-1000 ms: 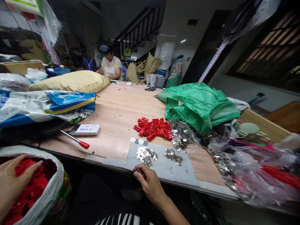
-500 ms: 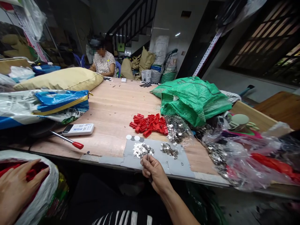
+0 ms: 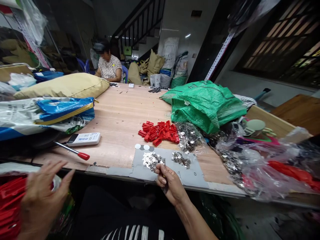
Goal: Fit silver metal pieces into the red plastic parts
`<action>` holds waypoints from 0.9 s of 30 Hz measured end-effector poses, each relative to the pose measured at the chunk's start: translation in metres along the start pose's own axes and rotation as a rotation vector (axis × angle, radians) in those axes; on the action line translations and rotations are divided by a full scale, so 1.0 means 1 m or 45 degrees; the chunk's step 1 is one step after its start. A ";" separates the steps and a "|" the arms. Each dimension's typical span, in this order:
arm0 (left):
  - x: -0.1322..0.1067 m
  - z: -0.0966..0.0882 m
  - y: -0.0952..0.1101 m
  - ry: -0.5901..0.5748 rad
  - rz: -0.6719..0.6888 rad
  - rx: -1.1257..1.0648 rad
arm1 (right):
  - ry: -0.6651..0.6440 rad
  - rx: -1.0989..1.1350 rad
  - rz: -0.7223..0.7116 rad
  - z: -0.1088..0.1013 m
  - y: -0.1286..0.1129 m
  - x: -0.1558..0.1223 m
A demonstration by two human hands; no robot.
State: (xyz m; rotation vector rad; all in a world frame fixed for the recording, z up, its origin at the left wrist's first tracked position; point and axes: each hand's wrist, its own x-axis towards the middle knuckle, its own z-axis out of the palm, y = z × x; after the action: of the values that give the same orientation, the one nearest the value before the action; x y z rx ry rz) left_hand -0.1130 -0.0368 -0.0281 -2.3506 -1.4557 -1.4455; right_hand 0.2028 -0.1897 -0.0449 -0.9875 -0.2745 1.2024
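My left hand (image 3: 41, 196), blurred by motion, has its fingers spread and holds nothing that I can see. It is over the sack (image 3: 22, 167) at lower left, which is full of red plastic pieces (image 3: 11, 200). At the table's front edge my right hand (image 3: 171, 183) pinches a thin metal tool (image 3: 164, 162), its tip pointing up. Just beyond that hand, a pile of shiny small metal pieces (image 3: 150, 160) lies on a grey mat (image 3: 140, 171). A smaller, duller metal pile (image 3: 181, 160) sits to its right. Behind them is a heap of red plastic parts (image 3: 160, 132).
A clear bag of metal pieces (image 3: 188, 138) adjoins the red heap, below a green woven sack (image 3: 202, 103). A red-handled lever (image 3: 83, 156) and white device (image 3: 86, 139) are at left. More plastic bags (image 3: 265, 176) crowd the right. Another person (image 3: 110, 66) sits across the table.
My left hand has risen out of the sack and moved right, uncovering more red pieces. My right hand has shifted slightly right, still pinching the thin tool.
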 end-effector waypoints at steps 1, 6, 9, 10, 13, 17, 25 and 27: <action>-0.002 0.006 0.016 -0.023 0.114 -0.026 | -0.011 -0.032 -0.013 -0.001 -0.001 0.000; -0.013 0.043 0.061 -0.231 0.278 -0.265 | 0.001 -0.415 -0.206 -0.014 -0.024 0.011; -0.019 0.060 0.073 -0.305 0.309 -0.354 | 0.100 -0.903 -0.438 -0.023 -0.050 0.030; -0.020 0.064 0.077 -0.332 0.314 -0.381 | 0.133 -1.131 -0.544 -0.025 -0.058 0.038; -0.028 0.074 0.090 -0.407 0.330 -0.442 | 0.143 -1.788 -0.779 -0.025 -0.072 0.062; -0.044 0.083 0.103 -0.507 0.364 -0.476 | 0.156 -2.074 -0.784 -0.016 -0.071 0.094; -0.064 0.090 0.104 -0.615 0.318 -0.577 | 0.209 -2.161 -0.772 -0.006 -0.076 0.117; -0.062 0.090 0.105 -0.629 0.194 -0.652 | 0.202 -2.126 -0.788 -0.002 -0.075 0.103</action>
State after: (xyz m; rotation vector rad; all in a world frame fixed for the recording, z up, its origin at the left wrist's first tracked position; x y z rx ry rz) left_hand 0.0153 -0.0985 -0.0802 -3.2324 -1.0097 -1.3903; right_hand 0.2928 -0.1027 -0.0206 -2.1394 -1.4590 0.0758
